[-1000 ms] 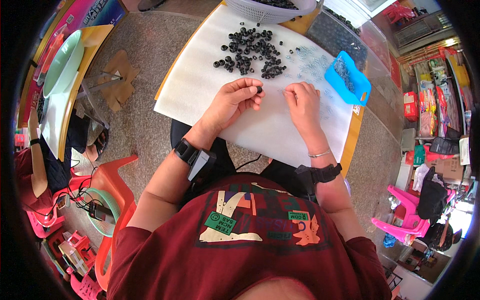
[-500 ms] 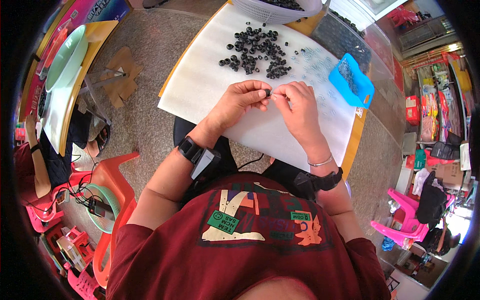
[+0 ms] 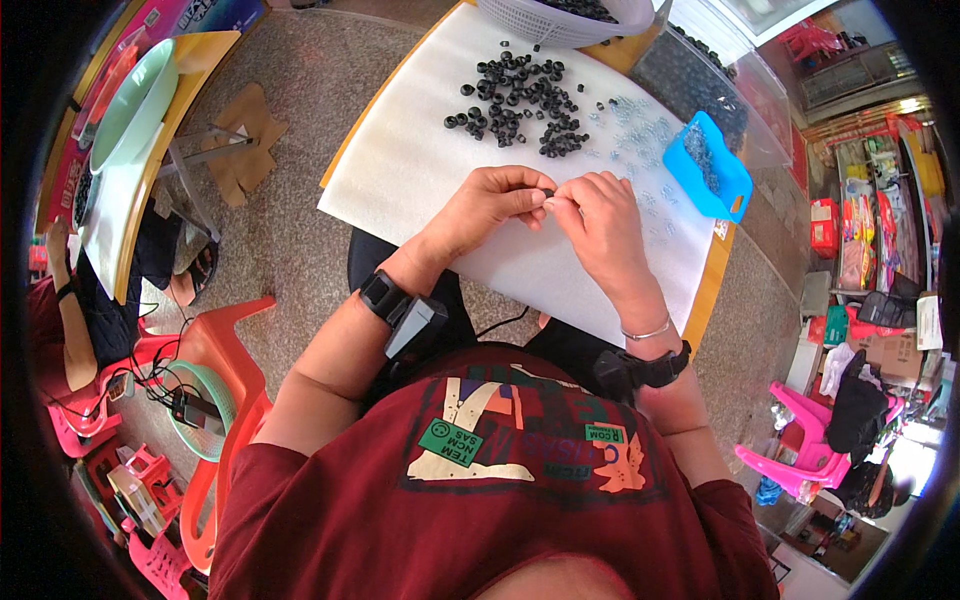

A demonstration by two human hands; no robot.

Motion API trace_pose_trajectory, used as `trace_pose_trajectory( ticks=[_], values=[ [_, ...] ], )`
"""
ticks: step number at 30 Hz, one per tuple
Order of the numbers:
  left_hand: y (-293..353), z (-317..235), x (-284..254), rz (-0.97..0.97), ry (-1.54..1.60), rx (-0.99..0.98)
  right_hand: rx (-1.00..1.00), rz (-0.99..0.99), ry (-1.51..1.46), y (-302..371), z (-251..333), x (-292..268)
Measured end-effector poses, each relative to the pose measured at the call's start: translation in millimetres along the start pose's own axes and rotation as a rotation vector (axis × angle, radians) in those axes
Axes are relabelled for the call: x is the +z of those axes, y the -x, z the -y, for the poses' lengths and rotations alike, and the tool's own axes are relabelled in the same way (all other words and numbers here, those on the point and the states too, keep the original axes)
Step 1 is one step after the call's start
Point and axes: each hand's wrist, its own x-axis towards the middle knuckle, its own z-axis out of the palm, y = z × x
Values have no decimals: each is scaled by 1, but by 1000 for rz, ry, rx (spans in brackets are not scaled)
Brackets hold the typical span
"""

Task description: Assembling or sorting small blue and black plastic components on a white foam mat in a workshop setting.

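Over the white-topped table my left hand [image 3: 492,207] pinches a small round black part [image 3: 549,194] between thumb and fingertips. My right hand [image 3: 603,222] is closed against it, thumb and forefinger pressed at the part's edge. Whatever the right fingertips hold is too small to make out. Beyond my hands lies a loose pile of small black round parts [image 3: 515,95]. To the right of it, tiny clear pieces [image 3: 640,125] are scattered across the white sheet [image 3: 385,190].
A blue tray [image 3: 735,190] with clear pieces sits at the table's right edge. At the far edge stands a pale basket [image 3: 560,30] of black parts, beside a clear bin [image 3: 690,85]. Another person's arm [image 3: 75,330] shows at the left, near a red plastic chair [image 3: 225,350].
My fingertips have drawn together over the black part, covering more of it. The right hand has shifted slightly; the pile and tray look undisturbed.
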Motion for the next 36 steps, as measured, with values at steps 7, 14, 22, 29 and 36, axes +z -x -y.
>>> trace_pose_trajectory(
  ticks=[7, 14, 22, 29, 36],
  values=[
    [1, -5, -3, 17, 206, -26, 483, 28, -584, 0, -16, 12],
    [-4, 1, -8, -37, 377, 38, -67, -169, 130, -40, -39, 31],
    [-4, -1, -7, -47, 435, 42, -94, -59, 208, -48, -43, 42],
    [-3, 0, -8, -75, 452, 69, 344, 37, -580, -32, -14, 14],
    [-5, 2, -9, -69, 456, 88, 277, -116, -638, -22, 3, 26]
  ],
)
